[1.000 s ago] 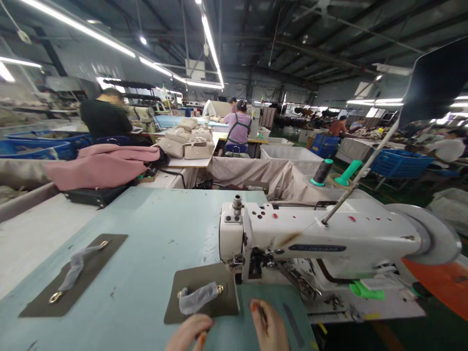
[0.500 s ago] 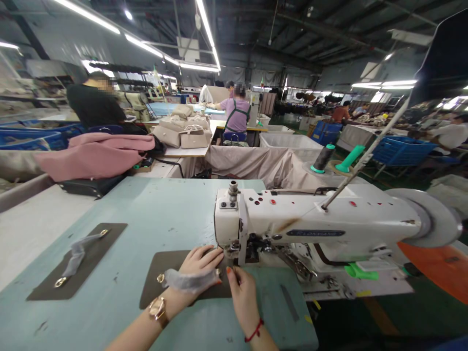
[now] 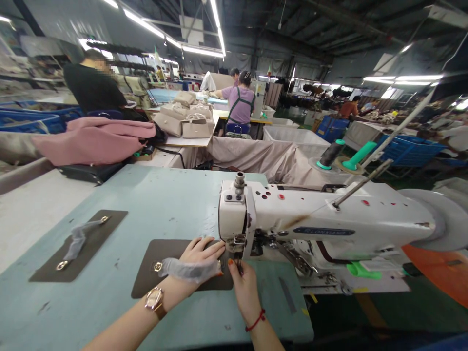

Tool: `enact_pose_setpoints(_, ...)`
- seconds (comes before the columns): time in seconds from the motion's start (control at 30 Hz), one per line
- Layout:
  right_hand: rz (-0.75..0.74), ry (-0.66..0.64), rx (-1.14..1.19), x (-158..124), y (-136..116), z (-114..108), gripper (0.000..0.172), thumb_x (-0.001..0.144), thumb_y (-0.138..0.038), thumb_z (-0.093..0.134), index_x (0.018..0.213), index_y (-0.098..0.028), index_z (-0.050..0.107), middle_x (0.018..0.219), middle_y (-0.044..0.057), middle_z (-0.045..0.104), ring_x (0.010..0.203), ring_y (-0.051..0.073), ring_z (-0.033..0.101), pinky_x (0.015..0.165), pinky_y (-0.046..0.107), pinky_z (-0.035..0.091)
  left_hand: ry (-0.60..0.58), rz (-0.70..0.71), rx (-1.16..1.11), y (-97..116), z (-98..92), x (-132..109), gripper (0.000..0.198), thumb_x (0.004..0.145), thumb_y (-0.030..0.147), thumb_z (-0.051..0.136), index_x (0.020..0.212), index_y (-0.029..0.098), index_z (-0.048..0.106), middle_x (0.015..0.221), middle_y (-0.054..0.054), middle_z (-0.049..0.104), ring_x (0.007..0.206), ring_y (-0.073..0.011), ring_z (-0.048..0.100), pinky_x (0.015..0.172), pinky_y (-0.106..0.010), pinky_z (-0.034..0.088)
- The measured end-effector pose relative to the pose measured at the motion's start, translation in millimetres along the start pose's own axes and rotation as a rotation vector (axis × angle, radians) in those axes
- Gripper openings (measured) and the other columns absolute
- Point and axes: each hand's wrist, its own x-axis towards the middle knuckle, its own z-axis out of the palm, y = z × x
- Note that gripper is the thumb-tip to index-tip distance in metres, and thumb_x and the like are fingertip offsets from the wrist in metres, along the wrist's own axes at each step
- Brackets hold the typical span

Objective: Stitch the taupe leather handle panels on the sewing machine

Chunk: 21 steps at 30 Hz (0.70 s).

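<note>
A dark brown leather panel (image 3: pixel 153 275) with a plastic-wrapped handle (image 3: pixel 183 269) and a gold ring (image 3: pixel 158 266) lies on the pale blue table under the head of a white sewing machine (image 3: pixel 314 224). My left hand (image 3: pixel 200 252) rests flat on the panel, fingers stretched toward the presser foot (image 3: pixel 236 242). My right hand (image 3: pixel 244 283) sits just below the needle, fingers pinched at the panel's right edge. A gold watch is on my left wrist, a red cord on my right.
A second brown panel (image 3: pixel 78 245) with a wrapped handle lies at the left of the table (image 3: pixel 153 204). Pink fabric (image 3: pixel 93 141) is piled behind it. Green thread cones (image 3: pixel 356 157) stand behind the machine. Other people work at benches further back, near beige bags (image 3: pixel 190 124).
Both hands came up from the table's near edge to the panel, which slid left and in under the presser foot. My left hand now lies on it; the view tilted down a little.
</note>
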Motion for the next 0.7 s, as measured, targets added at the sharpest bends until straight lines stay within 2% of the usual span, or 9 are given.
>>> enact_pose_setpoints(0.2,0.009,-0.01,-0.018,8.7,-0.2,-1.3,0.042,0.09,-0.046,0.046,0.06,-0.016,0.051,0.058,0.0,0.049,0.056,0.013,0.043,0.051,0.022,0.027,-0.112,-0.014,-0.083,0.2,-21.8,9.3,0.05,0.081,0.056,0.056,0.12,0.025,0.06,0.123,-0.005,0.064,0.116,-0.0304,0.051,0.098,-0.044,0.037)
enact_pose_setpoints(0.33,0.009,-0.008,-0.039,10.6,-1.0,-2.1,0.044,0.091,-0.046,0.046,0.06,-0.015,0.053,0.058,0.001,0.051,0.055,0.013,0.044,0.051,0.023,0.027,-0.041,-0.012,-0.172,-3.6,-26.9,7.7,0.05,0.083,0.058,0.052,0.12,0.025,0.06,0.122,-0.006,0.064,0.116,-0.028,0.051,0.099,-0.043,0.039)
enact_pose_setpoints(0.47,-0.001,-0.026,-0.034,0.0,-2.0,-5.9,0.044,0.091,-0.047,0.046,0.063,-0.014,0.056,0.058,0.001,0.053,0.055,0.014,0.046,0.051,0.023,0.028,0.023,0.061,-0.298,-6.0,-31.3,2.6,0.049,0.084,0.052,0.055,0.122,0.022,0.058,0.131,-0.008,0.057,0.123,-0.026,0.046,0.106,-0.043,0.036)
enact_pose_setpoints(0.6,-0.005,-0.079,-0.001,-17.5,-0.5,-10.0,0.042,0.092,-0.046,0.048,0.068,-0.014,0.061,0.061,0.002,0.06,0.059,0.015,0.055,0.052,0.021,0.034,0.017,0.01,-0.413,-6.7,-33.4,1.9,0.038,0.084,0.047,0.057,0.111,0.021,0.066,0.124,-0.008,0.063,0.117,-0.0256,0.054,0.108,-0.044,0.036)
enact_pose_setpoints(0.7,-0.003,-0.111,0.026,-24.4,-1.5,-12.4,0.04,0.094,-0.044,0.046,0.078,-0.013,0.067,0.067,0.004,0.067,0.065,0.017,0.062,0.058,0.021,0.04,-0.021,-0.033,-0.498,-8.9,-30.4,2.9,0.036,0.083,0.045,0.059,0.11,0.022,0.067,0.121,-0.007,0.065,0.114,-0.0265,0.057,0.11,-0.047,0.034)
